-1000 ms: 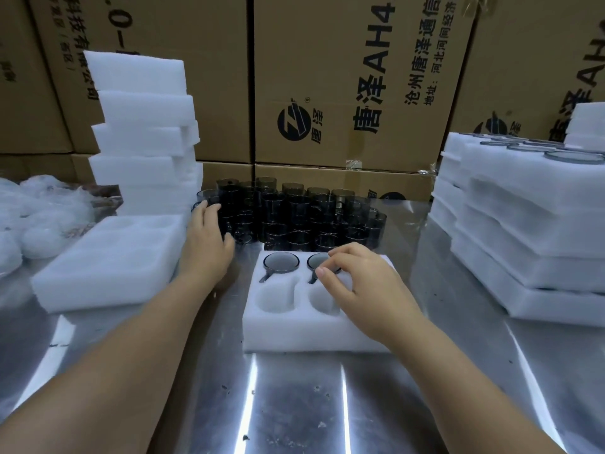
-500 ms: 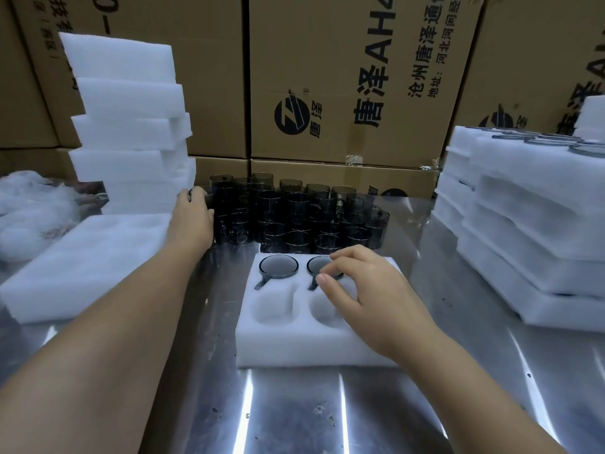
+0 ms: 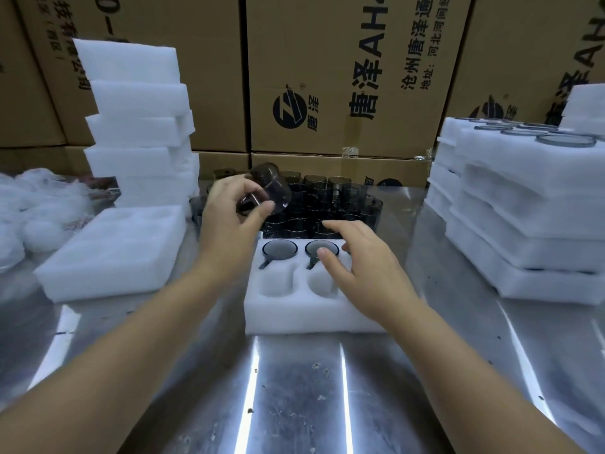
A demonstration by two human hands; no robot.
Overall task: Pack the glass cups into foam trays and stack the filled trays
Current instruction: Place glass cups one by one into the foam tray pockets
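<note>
While supplies wait within easy reach on the left, a heap of crumpled white wrapping (image 3: 29, 208) lies at the far edge of the steel worktop (image 3: 294, 394), beside a tall stack of empty foam trays (image 3: 137, 126). One more empty tray (image 3: 114, 253) is laid flat in front of it, probably the next to be drawn. Just right of that, the left hand (image 3: 229, 221) grasps a dark glass cup (image 3: 273, 188), fingers and thumb curled round it. The cup is lifted and tilted above the cluster of loose cups (image 3: 330, 204) standing at the back of the worktop. In front of the cluster lies the foam tray (image 3: 311, 314) being filled. Two seated cups (image 3: 280, 249) occupy its back pockets, handles in their slots, while the two front pockets that show are bare. The right hand (image 3: 360, 267) is released, fingers spread and holding nothing, over the tray's right part, thumb above the second seated cup. It likely steadies the light foam, though contact is hard to tell. At far right, filled trays (image 3: 523, 224) are stacked apart from the working spot
</note>
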